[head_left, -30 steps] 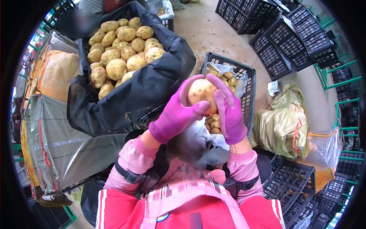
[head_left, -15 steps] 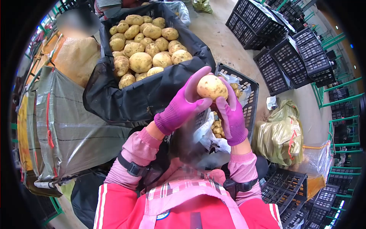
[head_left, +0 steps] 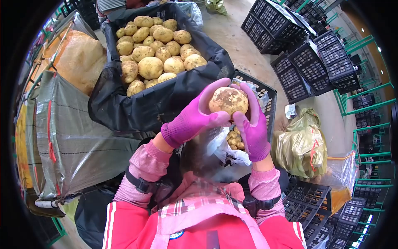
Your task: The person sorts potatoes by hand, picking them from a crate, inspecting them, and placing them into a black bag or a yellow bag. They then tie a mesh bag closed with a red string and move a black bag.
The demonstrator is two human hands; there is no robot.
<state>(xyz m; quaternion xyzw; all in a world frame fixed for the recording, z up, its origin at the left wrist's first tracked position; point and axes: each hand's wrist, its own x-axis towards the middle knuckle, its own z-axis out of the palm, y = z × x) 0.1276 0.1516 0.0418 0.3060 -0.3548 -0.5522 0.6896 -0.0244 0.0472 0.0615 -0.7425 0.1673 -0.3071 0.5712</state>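
Observation:
A round yellow potato point(head_left: 228, 101) with brown soil patches is held between both hands in front of me. My left hand point(head_left: 195, 114), in a pink and purple knit glove, grips its left side, with the thumb underneath. My right hand point(head_left: 253, 128), gloved alike, closes on the right side. Just beyond, to the left, a crate lined with black cloth point(head_left: 166, 103) is heaped with large potatoes point(head_left: 157, 52). Below my hands a black plastic crate point(head_left: 271, 101) holds small potatoes point(head_left: 235, 140) and white plastic film point(head_left: 222, 147), partly hidden by my right hand.
Stacked black crates point(head_left: 315, 66) stand at the upper right. A yellowish plastic bag point(head_left: 300, 149) sits on the floor to the right. On the left are a grey-green tarp bundle point(head_left: 78, 137) and an orange mesh sack point(head_left: 81, 60). Another person's striped sleeve point(head_left: 111, 6) shows at the top.
The potato has been turned in my hands, so a browner, soiled side now faces me. Both hands have shifted slightly, with the fingers wrapped further round it.

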